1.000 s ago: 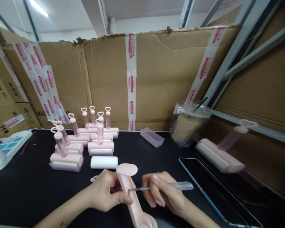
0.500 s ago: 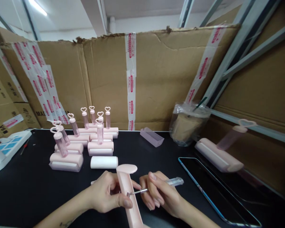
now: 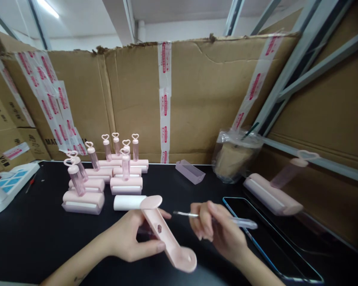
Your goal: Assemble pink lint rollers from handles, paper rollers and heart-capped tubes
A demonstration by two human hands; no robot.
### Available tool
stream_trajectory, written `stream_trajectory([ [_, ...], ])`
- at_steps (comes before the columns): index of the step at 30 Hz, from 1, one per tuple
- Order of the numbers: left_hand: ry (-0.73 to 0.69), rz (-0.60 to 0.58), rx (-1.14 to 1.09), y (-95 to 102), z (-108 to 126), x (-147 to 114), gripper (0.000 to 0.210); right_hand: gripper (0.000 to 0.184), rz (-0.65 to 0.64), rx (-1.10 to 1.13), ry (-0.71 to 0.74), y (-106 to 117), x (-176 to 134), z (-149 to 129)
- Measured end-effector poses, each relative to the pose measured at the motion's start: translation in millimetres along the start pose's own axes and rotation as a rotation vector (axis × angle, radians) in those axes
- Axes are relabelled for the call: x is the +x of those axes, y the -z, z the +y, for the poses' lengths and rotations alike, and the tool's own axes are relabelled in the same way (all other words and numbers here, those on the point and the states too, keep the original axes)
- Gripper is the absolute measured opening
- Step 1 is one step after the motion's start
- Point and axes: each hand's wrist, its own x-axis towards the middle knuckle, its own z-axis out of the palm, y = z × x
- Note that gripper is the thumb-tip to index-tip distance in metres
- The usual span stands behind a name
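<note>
My left hand (image 3: 129,236) is closed around a pink lint roller housing (image 3: 169,241), its hollow side turned up. A small dark hole or fitting shows inside the housing, and its rounded end points to the lower right. In my right hand (image 3: 217,228) is a thin screwdriver (image 3: 247,223) with a clear handle. Its metal tip points left, apart from the housing. Just behind my left hand lies a white sticky roll (image 3: 127,203), partly covered by the housing's upper end. Fingers hide part of the housing's underside.
Several assembled pink lint rollers (image 3: 83,201) with heart-topped handles stand at the back left. A translucent pink cover (image 3: 190,172) lies at the back. A bagged drink cup (image 3: 232,159), a phone (image 3: 265,234) and another lint roller (image 3: 273,194) are on the right; a white power strip (image 3: 14,190) is left.
The screwdriver tip has come out of the housing, and my right hand has moved right and up with it. My left hand has tilted the housing, bringing its lower end into view.
</note>
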Motion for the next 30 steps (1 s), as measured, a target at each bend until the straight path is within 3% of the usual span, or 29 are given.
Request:
stream_trajectory([
  [4, -0.094, 0.067, 0.201, 3.2, -3, 0, 0.046, 0.049, 0.1, 0.079, 0.107, 0, 1, -16],
  [8, -0.134, 0.179, 0.114, -5.9, -18, 3, 0.054, 0.05, 0.056, 0.055, 0.087, -2, -3, -15],
  [11, -0.11, 0.18, 0.065, -14.0, -19, 4, 0.049, 0.052, -0.014, -0.02, 0.009, -2, -5, -7],
  [15, -0.167, 0.119, -0.039, -14.1, -7, 1, 0.09, 0.053, -0.091, -0.118, -0.058, -2, -7, 2],
  [16, -0.183, 0.093, -0.04, -12.2, -4, 0, 0.092, 0.053, -0.09, -0.126, -0.066, -2, -7, 3],
  [22, -0.104, 0.016, 0.109, -4.9, 2, -1, 0.038, 0.054, -0.114, -0.077, -0.122, -3, -9, 5],
  [30, -0.226, -0.028, 0.153, -5.1, 2, 2, 0.032, 0.053, -0.131, -0.137, -0.051, -2, -11, 7],
])
